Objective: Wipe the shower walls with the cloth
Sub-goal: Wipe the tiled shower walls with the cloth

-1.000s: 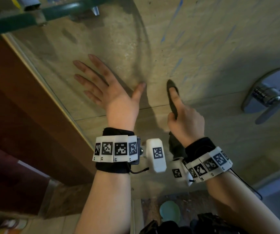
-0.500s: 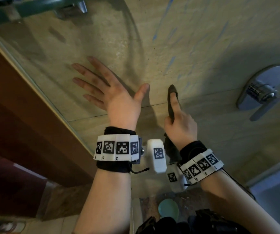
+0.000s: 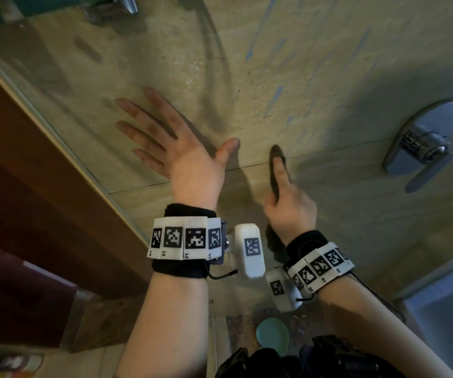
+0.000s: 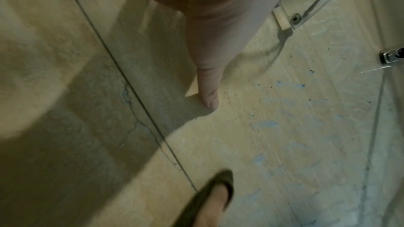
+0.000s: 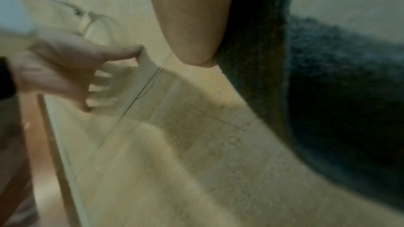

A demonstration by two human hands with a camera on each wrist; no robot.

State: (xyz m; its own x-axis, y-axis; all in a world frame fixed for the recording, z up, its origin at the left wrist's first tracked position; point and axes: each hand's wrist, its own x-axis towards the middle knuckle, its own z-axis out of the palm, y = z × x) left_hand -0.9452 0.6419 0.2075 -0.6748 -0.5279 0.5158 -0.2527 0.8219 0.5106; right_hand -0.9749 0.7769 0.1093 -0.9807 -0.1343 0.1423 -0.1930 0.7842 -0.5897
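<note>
Against the beige shower wall (image 3: 315, 77), my left hand (image 3: 176, 148) lies flat, fingers spread. My right hand (image 3: 288, 205) grips the dark cloth (image 3: 276, 170), forefinger extended along it; its other fingers are hidden.

Chrome mixer handle (image 3: 424, 144) on oval plate, right side, lever angled down-left; metal fitting (image 3: 125, 4) at top edge, small screwed bracket (image 4: 292, 18) visible from left wrist view; brown wooden panel (image 3: 28, 170) along left; round pale-green object (image 3: 271, 334) low in view, on speckled floor (image 3: 244, 326); dark bulky item (image 3: 315, 361) at bottom edge, identity unclear.
</note>
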